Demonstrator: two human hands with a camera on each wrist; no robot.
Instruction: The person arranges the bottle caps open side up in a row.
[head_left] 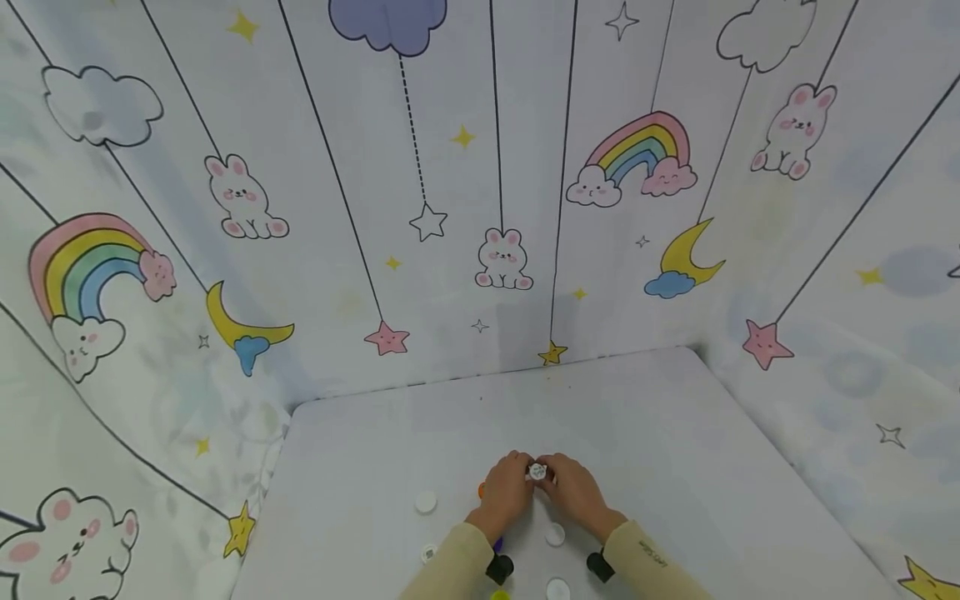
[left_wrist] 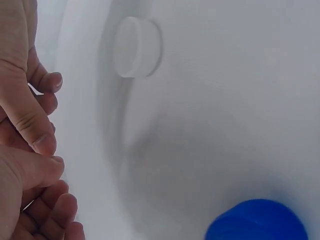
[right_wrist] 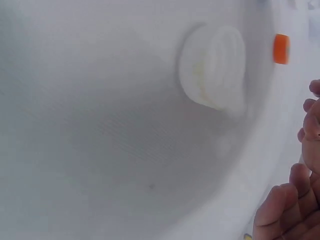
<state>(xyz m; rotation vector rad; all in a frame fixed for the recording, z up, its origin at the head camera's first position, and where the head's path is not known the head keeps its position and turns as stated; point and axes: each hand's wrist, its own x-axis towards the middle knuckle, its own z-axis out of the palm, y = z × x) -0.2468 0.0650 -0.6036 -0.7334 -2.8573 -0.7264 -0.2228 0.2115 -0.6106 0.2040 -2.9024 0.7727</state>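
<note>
Over the middle of the white table, my left hand (head_left: 508, 490) and right hand (head_left: 577, 492) meet at the fingertips. Between them they pinch a small round thing with a white printed top (head_left: 537, 471); its sides are mostly covered by fingers, and it cannot be made out in the wrist views. Beside the left hand, an orange cap (head_left: 482, 491) is partly hidden. A white cap (head_left: 555, 534) lies below the right hand. The left wrist view has a blue cap (left_wrist: 257, 222) and a white bottle cap (left_wrist: 142, 47) on the table.
More caps lie on the white table (head_left: 360, 467): a white one (head_left: 426, 502) to the left, a white one with dark marks (head_left: 429, 553), another white one (head_left: 558, 589) and a yellow one (head_left: 500, 596) near the front. A patterned cloth wall (head_left: 450, 292) surrounds the table.
</note>
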